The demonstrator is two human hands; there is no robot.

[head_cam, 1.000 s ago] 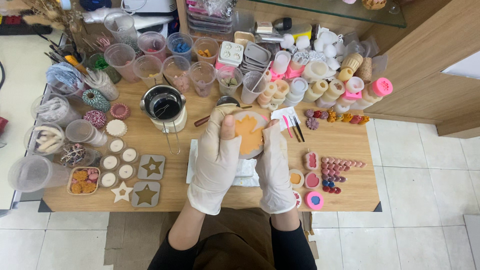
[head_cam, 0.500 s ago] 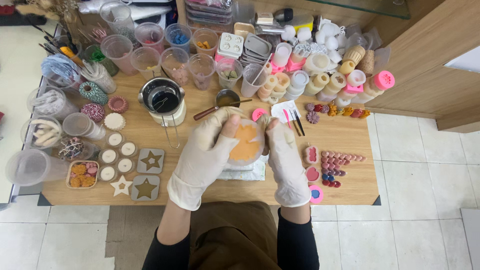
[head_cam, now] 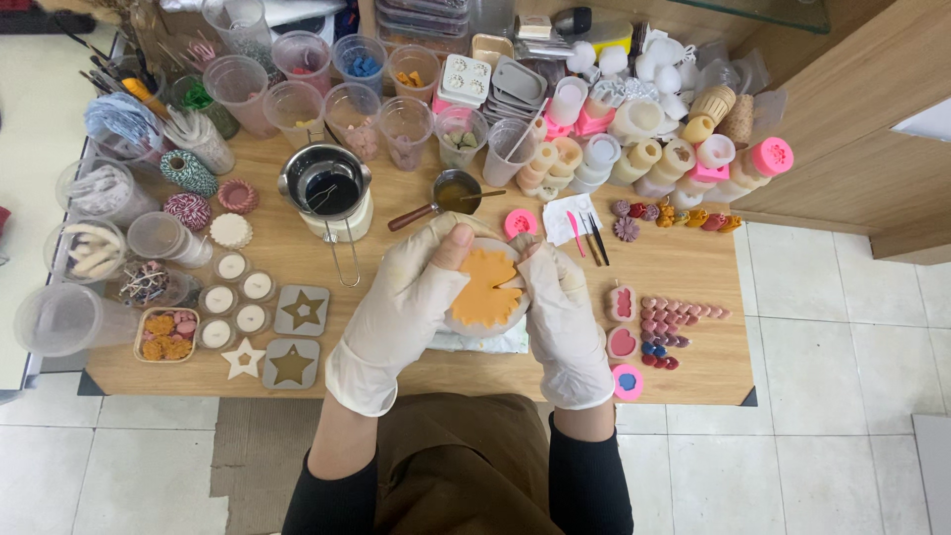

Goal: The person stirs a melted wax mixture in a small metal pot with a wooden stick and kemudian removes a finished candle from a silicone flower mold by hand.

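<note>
Round mould (head_cam: 485,289) with orange fill was half covered: left hand (head_cam: 406,307) hid its 9 o'clock rim, right hand (head_cam: 567,317) its 3 o'clock rim. White cloth (head_cam: 480,342) under it showed only at 6 o'clock. Person's arms were cut off by the bottom edge. At 12 o'clock, stacked trays (head_cam: 421,15) ran off the top edge. Contents of the small cups (head_cam: 357,64) were too small to tell. Counter (head_cam: 693,267) left end was hidden under tubs.
</note>
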